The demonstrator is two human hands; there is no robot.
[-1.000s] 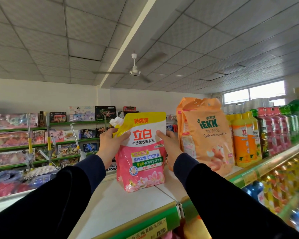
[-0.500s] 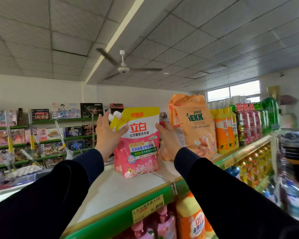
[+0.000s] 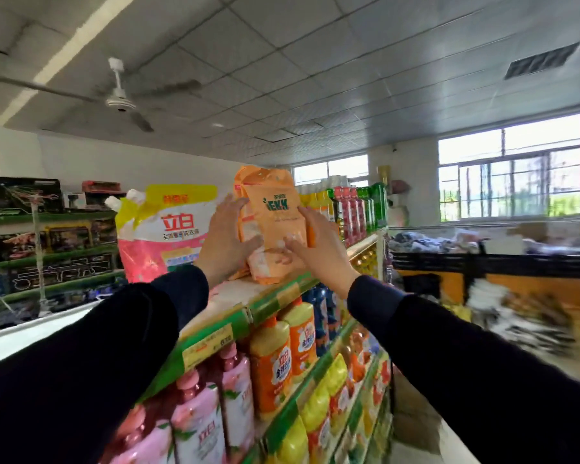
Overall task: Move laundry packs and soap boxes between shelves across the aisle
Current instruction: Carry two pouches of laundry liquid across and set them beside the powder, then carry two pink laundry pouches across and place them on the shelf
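A tiled ceiling (image 3: 315, 61) spans the top of the view, with a white ceiling fan (image 3: 119, 102) hanging at the left. Below it, a long shelf unit (image 3: 235, 324) with green edge strips runs away from the camera, its white top shelf at about the height of the raised hands. On the far wall at the left a green rack (image 3: 47, 242) carries boxed toys, and at the right, windows (image 3: 509, 172) let in daylight above a dark-edged bin (image 3: 482, 262) heaped with blurred goods.

Two dark sleeves reach up from the bottom corners. On the lower tiers of the shelf unit stand pink detergent bottles (image 3: 198, 426), orange ones (image 3: 272, 366) beside them and yellow ones (image 3: 322, 393) further down. A row of yellow, red and green bottles (image 3: 352, 209) lines the top shelf behind the hands.

The pink, white and yellow laundry pack (image 3: 164, 229) stands upright on the top shelf at the left, with no hand on it. Just right of it stands the orange soap-powder bag (image 3: 275, 209), also on the top shelf, near its front edge. The left hand (image 3: 226, 242) presses against the bag's left side, fingers spread and the thumb across its lower front. The right hand (image 3: 318, 249) holds the bag's right side, fingers lying along the edge and the thumb reaching onto the front, so both hands hold the bag between them.
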